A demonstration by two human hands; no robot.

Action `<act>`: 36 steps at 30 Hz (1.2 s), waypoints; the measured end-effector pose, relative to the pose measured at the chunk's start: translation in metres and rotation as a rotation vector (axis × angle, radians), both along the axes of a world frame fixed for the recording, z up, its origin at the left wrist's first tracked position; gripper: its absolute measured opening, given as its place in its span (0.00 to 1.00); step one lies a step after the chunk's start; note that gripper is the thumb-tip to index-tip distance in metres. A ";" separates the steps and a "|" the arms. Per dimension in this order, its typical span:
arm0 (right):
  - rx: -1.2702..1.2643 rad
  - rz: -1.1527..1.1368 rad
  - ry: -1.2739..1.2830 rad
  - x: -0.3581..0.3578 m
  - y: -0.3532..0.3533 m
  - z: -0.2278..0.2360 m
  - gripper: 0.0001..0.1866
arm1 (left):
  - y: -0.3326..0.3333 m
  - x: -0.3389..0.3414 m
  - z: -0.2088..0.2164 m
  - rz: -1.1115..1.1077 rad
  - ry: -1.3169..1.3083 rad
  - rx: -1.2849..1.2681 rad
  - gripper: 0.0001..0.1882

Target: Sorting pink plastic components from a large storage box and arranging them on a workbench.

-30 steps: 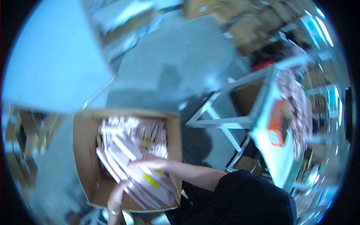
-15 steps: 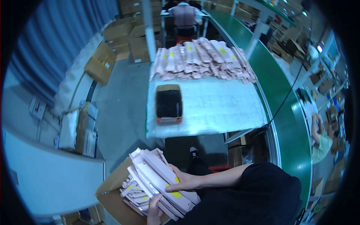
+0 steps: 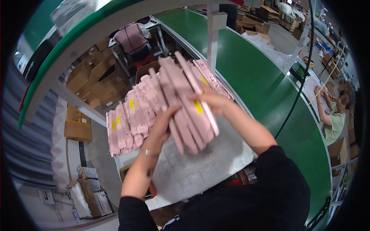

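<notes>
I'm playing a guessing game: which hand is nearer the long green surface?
Right: the right hand is left of the long green surface; the left hand is farther left.

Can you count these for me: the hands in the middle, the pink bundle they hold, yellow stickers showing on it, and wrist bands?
Hands: 2, the left hand and the right hand
Pink bundle: 1
Yellow sticker showing on it: 1
Wrist band: 1
Total: 5

Pale, shiny tabletop (image 3: 192, 173), far side loaded.
On my feed I see pink parts (image 3: 140, 115) with yellow labels (image 3: 132, 103) piled in a row across its far side; an orange-sided box (image 3: 152, 189), mostly hidden, at the left.
</notes>
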State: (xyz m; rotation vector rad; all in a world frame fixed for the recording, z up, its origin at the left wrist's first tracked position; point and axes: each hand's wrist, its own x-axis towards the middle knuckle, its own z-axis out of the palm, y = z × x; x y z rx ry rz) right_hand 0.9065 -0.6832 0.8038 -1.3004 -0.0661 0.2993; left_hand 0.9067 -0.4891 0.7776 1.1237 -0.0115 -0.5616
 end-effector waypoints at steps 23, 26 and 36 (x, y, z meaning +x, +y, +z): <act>-1.454 -0.154 0.097 0.194 -0.081 -0.081 0.49 | -0.127 0.155 -0.061 -0.284 -0.714 1.326 0.46; -1.535 -0.116 0.134 0.191 -0.080 -0.083 0.50 | -0.122 0.127 -0.043 -0.253 -0.885 1.363 0.44; -1.318 -0.495 -0.713 0.168 -0.085 -0.080 0.39 | 0.028 -0.046 -0.002 0.189 -0.549 0.624 0.28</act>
